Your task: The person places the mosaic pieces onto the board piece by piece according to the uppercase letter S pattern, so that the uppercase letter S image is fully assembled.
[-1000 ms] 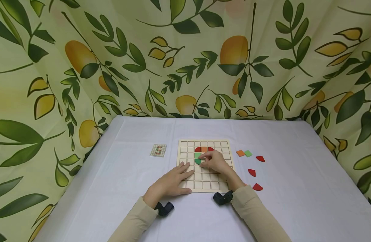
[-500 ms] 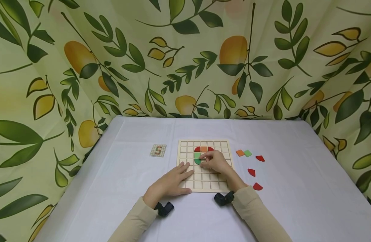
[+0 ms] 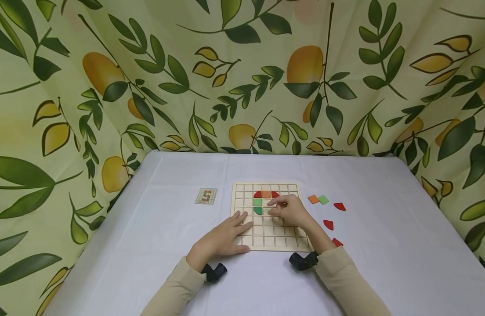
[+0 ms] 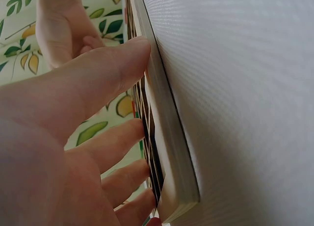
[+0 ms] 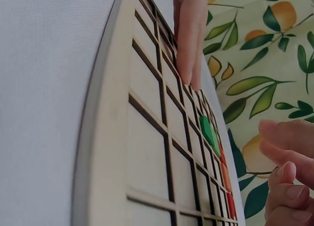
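A wooden grid board (image 3: 269, 239) lies on the table. In its upper cells sit an orange square tile (image 3: 266, 194) between two red rounded tiles, a light green square tile (image 3: 258, 202), and below that a darker green quarter-round tile (image 3: 258, 211). My left hand (image 3: 222, 237) rests on the board's lower left, fingers spread on the grid and thumb at the near edge, as the left wrist view also shows. My right hand (image 3: 291, 210) hovers over the board's right part, loosely curled; the right wrist view shows nothing between its fingers (image 5: 284, 138).
Right of the board lie a loose orange square (image 3: 313, 199), a green square (image 3: 323, 199) and several red quarter-round tiles (image 3: 328, 225). A small pattern card (image 3: 206, 196) with an S-like figure lies to the left. A leaf-print curtain (image 3: 242, 87) surrounds the table.
My right hand has drawn back to the right from the dark green tile, which now shows fully in its cell. The left hand has stayed in place.
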`<action>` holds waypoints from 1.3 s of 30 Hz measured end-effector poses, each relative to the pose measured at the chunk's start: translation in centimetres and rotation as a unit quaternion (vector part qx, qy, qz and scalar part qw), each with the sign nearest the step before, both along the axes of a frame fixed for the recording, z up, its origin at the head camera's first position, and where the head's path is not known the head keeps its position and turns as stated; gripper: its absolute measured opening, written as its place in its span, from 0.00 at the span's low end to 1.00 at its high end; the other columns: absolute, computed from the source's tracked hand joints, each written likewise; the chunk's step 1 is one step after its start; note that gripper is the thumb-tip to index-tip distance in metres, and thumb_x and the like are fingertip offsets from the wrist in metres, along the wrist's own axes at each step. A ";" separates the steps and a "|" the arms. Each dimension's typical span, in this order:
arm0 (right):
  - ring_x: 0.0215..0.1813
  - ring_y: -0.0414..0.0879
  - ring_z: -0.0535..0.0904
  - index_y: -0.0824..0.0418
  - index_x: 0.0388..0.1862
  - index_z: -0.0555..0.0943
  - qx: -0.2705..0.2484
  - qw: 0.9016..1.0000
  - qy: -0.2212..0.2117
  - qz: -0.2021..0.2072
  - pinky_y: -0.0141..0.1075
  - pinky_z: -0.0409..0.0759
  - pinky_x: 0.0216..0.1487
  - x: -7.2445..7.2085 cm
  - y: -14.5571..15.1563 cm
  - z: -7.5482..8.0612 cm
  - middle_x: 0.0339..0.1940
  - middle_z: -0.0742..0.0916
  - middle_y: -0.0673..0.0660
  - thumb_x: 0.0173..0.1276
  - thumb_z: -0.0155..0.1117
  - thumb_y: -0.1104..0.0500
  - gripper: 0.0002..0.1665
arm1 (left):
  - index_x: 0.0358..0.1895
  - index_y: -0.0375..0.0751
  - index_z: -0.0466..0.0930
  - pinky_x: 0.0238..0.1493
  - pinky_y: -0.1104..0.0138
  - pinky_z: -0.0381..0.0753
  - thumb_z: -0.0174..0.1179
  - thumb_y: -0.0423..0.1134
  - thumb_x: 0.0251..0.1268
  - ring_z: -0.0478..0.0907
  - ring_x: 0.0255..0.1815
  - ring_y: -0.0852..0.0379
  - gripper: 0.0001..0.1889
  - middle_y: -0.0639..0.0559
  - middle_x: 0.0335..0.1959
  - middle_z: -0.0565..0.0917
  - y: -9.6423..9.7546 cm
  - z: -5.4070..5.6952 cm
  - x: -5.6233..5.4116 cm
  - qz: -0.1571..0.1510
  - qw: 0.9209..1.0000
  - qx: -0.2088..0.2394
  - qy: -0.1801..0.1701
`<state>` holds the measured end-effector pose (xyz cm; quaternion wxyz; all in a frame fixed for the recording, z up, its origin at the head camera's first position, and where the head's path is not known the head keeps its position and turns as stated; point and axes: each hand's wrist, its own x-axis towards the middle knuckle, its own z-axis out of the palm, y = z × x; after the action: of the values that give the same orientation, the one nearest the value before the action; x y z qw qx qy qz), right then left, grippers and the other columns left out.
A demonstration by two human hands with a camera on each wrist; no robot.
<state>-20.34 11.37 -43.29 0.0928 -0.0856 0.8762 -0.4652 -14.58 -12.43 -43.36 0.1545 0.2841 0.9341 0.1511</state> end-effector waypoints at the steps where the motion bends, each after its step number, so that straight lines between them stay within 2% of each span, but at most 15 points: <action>1: 0.26 0.42 0.66 0.65 0.41 0.87 0.001 1.000 0.002 0.001 0.29 0.64 0.26 0.1 0.2 0.1 0.17 0.73 0.48 0.57 0.71 0.61 0.13 | 0.73 0.50 0.62 0.78 0.50 0.58 0.60 0.56 0.63 0.48 0.81 0.45 0.36 0.48 0.79 0.55 0.0 0.1 0.0 0.000 1.000 0.000 -0.001; 6: 0.28 0.43 0.67 0.64 0.41 0.87 0.002 1.000 -0.001 -0.008 0.30 0.65 0.27 0.3 1.2 0.8 0.18 0.73 0.49 0.57 0.71 0.60 0.13 | 0.73 0.50 0.62 0.78 0.50 0.58 0.60 0.56 0.63 0.48 0.81 0.44 0.36 0.47 0.79 0.55 0.0 0.2 0.0 -0.002 1.000 0.000 0.000; 13: 0.29 0.44 0.67 0.67 0.43 0.86 0.001 1.000 0.006 -0.004 0.29 0.65 0.28 0.6 2.6 1.2 0.21 0.73 0.50 0.58 0.70 0.61 0.15 | 0.73 0.49 0.62 0.78 0.49 0.58 0.61 0.55 0.62 0.48 0.81 0.44 0.37 0.46 0.79 0.55 -0.2 -0.1 -0.1 -0.005 1.000 0.011 0.002; 20: 0.28 0.41 0.67 0.68 0.43 0.85 -0.012 1.000 0.002 -0.002 0.27 0.65 0.26 1.1 4.1 1.0 0.21 0.74 0.49 0.58 0.71 0.60 0.16 | 0.73 0.48 0.62 0.78 0.49 0.57 0.61 0.54 0.63 0.48 0.81 0.44 0.36 0.46 0.79 0.55 -0.2 -0.3 -0.3 -0.009 1.000 0.014 0.004; 24: 0.29 0.41 0.66 0.69 0.44 0.85 -0.006 1.000 -0.001 0.003 0.28 0.64 0.27 1.5 4.9 1.0 0.22 0.72 0.49 0.58 0.72 0.60 0.17 | 0.73 0.48 0.62 0.78 0.49 0.57 0.61 0.54 0.63 0.48 0.81 0.43 0.36 0.46 0.79 0.55 -0.2 -0.4 -0.4 -0.010 1.000 0.014 0.004; 29: 0.31 0.42 0.67 0.68 0.45 0.85 0.005 1.000 -0.015 -0.010 0.27 0.66 0.29 2.0 5.6 1.2 0.24 0.73 0.50 0.57 0.73 0.58 0.19 | 0.73 0.48 0.62 0.78 0.49 0.58 0.61 0.53 0.62 0.48 0.81 0.43 0.36 0.46 0.79 0.56 -0.2 -0.4 -0.4 -0.009 1.000 0.015 0.002; 39: 0.30 0.40 0.67 0.69 0.45 0.85 0.017 1.000 -0.014 -0.011 0.26 0.67 0.27 2.9 6.9 0.9 0.23 0.74 0.50 0.58 0.72 0.58 0.19 | 0.73 0.48 0.62 0.78 0.49 0.57 0.61 0.55 0.63 0.48 0.81 0.43 0.37 0.46 0.79 0.55 -0.1 -0.3 -0.2 -0.010 1.000 0.010 0.002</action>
<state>-17.48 18.23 -42.36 0.1016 -0.0674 0.8836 -0.4521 -14.74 -12.54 -43.62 0.1511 0.2955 0.9299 0.1585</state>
